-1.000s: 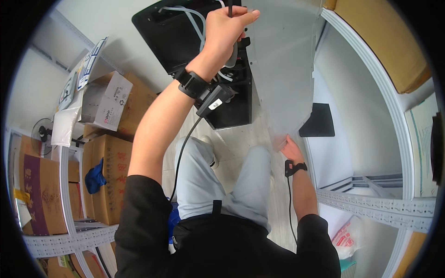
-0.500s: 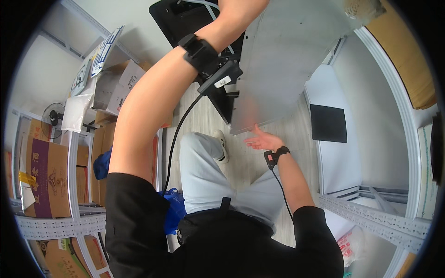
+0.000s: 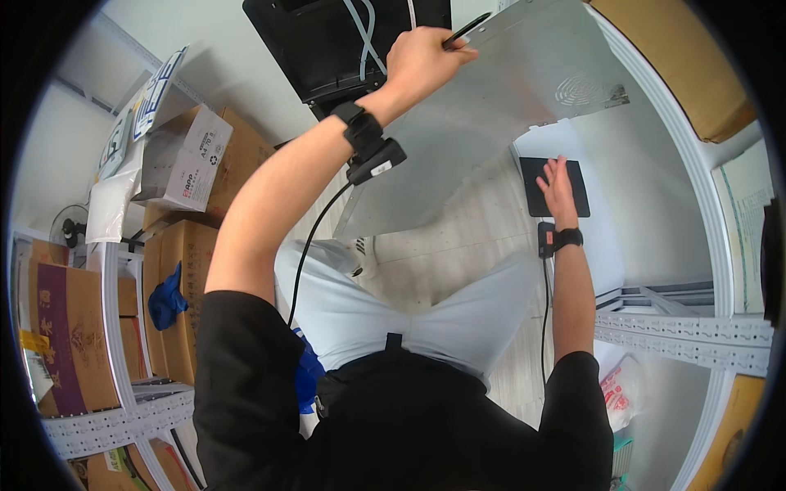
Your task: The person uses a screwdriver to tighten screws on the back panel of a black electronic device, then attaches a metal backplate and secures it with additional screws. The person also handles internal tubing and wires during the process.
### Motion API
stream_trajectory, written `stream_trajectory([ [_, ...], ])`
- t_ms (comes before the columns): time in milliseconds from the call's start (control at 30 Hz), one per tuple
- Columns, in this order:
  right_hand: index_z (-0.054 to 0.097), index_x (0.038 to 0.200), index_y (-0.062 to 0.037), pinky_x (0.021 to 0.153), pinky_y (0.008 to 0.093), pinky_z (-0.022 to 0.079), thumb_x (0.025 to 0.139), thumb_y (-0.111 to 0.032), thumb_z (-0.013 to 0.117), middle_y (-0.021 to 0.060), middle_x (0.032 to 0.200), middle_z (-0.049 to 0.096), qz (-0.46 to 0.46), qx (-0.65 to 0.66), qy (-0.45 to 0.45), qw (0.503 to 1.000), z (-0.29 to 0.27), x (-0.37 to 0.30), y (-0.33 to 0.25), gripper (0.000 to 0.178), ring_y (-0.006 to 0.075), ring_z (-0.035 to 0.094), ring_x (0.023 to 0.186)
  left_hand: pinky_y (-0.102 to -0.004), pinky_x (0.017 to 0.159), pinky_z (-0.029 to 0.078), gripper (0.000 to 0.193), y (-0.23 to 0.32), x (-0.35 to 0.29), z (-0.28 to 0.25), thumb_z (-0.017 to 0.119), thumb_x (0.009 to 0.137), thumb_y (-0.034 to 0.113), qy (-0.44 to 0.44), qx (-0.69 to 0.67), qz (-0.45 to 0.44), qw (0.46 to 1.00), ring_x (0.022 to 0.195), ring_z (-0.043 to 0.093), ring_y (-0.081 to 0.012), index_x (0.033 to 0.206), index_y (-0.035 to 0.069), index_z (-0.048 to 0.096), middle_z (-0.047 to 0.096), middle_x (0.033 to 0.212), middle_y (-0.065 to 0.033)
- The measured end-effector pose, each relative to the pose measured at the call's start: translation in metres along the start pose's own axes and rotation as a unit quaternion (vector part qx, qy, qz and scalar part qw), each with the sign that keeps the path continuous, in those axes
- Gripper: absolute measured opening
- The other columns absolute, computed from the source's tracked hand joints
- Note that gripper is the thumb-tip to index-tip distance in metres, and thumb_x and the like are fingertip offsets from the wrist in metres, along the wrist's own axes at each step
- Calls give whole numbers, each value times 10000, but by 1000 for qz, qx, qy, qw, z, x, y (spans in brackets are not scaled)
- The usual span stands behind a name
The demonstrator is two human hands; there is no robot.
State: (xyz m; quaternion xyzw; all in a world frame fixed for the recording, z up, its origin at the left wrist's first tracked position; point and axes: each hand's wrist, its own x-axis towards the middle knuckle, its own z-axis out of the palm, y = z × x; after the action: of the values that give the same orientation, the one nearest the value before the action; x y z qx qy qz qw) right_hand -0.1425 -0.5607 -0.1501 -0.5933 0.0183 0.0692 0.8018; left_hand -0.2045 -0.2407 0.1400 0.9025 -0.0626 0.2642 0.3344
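Note:
My left hand [image 3: 430, 61] is closed around a slender black stick-like tool [image 3: 468, 31], its exact kind unclear, by the upper left edge of a large grey metal panel [image 3: 467, 131]. Whether those fingers also grip the panel's edge is hidden. The panel slants in front of my legs and has a round vent pattern near its right end. Beyond my left wrist stands a black open housing [image 3: 319, 49] with pale tubes inside. My right hand [image 3: 558, 192] is open and empty, fingers extended, over a black square pad [image 3: 583, 176] on the white board at the right.
Metal racks with cartons [image 3: 78, 327] rise on the left, and a white-and-brown box [image 3: 192, 159] sits on top. A small fan [image 3: 72, 225] is at far left. On the right a rack post [image 3: 696, 155] and brown carton [image 3: 696, 65] bound the space. Pale floor [image 3: 417, 245] lies between my legs.
The panel has swung, its lower edge shifting left and its vented end coming lower into view. My right hand has left the panel's lower edge and moved up and right. My left hand has come into view.

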Motion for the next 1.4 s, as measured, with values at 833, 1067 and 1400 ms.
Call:
stream_trajectory([
  [833, 647, 1017, 15, 878, 265, 378, 949, -463, 511, 49, 1011, 618, -97, -122, -35, 987, 140, 2, -18, 502, 119, 509, 968, -184, 457, 343, 168, -221, -193, 11, 743, 811, 194, 78, -387, -297, 870, 525, 447, -18, 848, 69, 636, 529, 656, 72],
  [1067, 654, 908, -17, 808, 247, 387, 951, -415, 534, -12, 896, 602, -80, -98, -120, 985, 142, 18, 14, 417, 77, 488, 845, -183, 446, 327, 125, -249, -203, 9, 718, 833, 164, 76, -379, -323, 864, 498, 444, -20, 829, 64, 642, 524, 635, 66],
  [1400, 578, 778, -54, 702, 225, 357, 944, -351, 568, -66, 791, 496, -40, -127, -148, 980, 141, 32, 54, 341, 35, 414, 751, -196, 462, 333, 120, -292, -220, 10, 710, 838, 150, 28, -300, -326, 896, 505, 427, -27, 835, 36, 674, 518, 612, 51],
])
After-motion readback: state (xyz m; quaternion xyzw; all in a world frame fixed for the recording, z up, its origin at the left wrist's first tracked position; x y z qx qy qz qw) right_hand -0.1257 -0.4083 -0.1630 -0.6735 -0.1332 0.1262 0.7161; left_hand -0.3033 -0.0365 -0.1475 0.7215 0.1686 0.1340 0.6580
